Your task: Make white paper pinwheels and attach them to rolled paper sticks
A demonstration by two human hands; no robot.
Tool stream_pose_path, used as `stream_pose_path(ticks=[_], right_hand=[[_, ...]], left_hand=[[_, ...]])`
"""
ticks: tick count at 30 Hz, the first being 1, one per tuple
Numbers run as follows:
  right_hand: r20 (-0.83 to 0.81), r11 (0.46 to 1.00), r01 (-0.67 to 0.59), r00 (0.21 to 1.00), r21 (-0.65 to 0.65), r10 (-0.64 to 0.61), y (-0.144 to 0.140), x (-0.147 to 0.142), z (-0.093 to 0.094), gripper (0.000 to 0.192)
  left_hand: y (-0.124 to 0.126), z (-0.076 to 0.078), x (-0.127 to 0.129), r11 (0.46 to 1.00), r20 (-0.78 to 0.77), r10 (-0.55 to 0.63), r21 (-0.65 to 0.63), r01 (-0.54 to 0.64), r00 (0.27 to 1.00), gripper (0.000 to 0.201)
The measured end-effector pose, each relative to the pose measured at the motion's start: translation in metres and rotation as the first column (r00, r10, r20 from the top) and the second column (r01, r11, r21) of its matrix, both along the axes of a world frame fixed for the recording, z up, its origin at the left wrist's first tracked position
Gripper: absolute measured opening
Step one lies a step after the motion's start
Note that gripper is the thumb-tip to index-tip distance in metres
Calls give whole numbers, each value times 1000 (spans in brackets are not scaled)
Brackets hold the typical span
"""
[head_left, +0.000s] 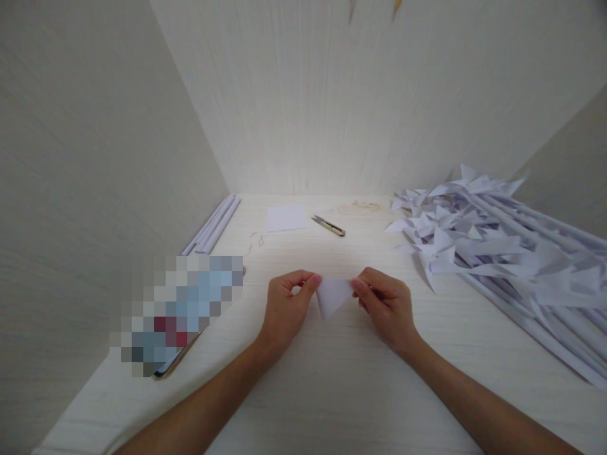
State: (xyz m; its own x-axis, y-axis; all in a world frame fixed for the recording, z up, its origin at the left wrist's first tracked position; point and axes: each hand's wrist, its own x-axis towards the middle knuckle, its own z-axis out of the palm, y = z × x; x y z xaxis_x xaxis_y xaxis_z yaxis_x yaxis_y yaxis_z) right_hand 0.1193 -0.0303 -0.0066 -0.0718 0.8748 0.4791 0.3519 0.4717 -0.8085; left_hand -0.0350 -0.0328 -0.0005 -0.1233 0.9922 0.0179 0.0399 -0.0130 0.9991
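Note:
Between my two hands is a small piece of white paper (332,297), folded into a triangle with one point toward me. My left hand (291,306) pinches its left corner between thumb and fingers. At the opposite corner, my right hand (385,306) grips the paper the same way. Beyond the hands lie a pair of thread snips (329,225), blades pointing left, and a flat white sheet of paper (287,218).
Many white paper pinwheels on rolled paper sticks (502,246) are heaped at the right. Several rolled paper tubes (215,224) lie at the back left, behind a blurred-out device (190,309). Rubber bands (363,206) sit near the back wall (303,114).

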Motion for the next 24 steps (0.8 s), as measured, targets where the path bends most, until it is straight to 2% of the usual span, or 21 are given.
stream_pose_path(ticks=[2,7,12,16,20,22,24], right_hand=[[-16,1000,16,1000,-25,-17,0,-1,0,32],[-115,991,52,991,-122,-66,0,-2,0,32],[-137,990,13,990,-141,-33,-2,-2,0,33],[-166,986,-1,986,-169,-27,-2,-2,1,35],[-186,978,46,979,-203,-85,0,-3,1,36],[-178,976,42,981,-216,-82,0,-5,1,36],[-138,979,0,990,-204,-29,-2,-8,0,35]], left_hand=[[0,-1,1,1000,12,0,3,0,1000,18],[-2,-2,7,983,76,-159,-82,165,984,23],[-1,-3,4,987,-40,-141,-86,137,989,29],[2,-5,1,986,-49,-150,-75,147,987,30],[2,-6,6,980,95,-172,-80,180,980,25],[2,-7,9,987,191,-109,-92,128,975,24],[3,-8,10,992,287,-10,-119,46,958,25]])
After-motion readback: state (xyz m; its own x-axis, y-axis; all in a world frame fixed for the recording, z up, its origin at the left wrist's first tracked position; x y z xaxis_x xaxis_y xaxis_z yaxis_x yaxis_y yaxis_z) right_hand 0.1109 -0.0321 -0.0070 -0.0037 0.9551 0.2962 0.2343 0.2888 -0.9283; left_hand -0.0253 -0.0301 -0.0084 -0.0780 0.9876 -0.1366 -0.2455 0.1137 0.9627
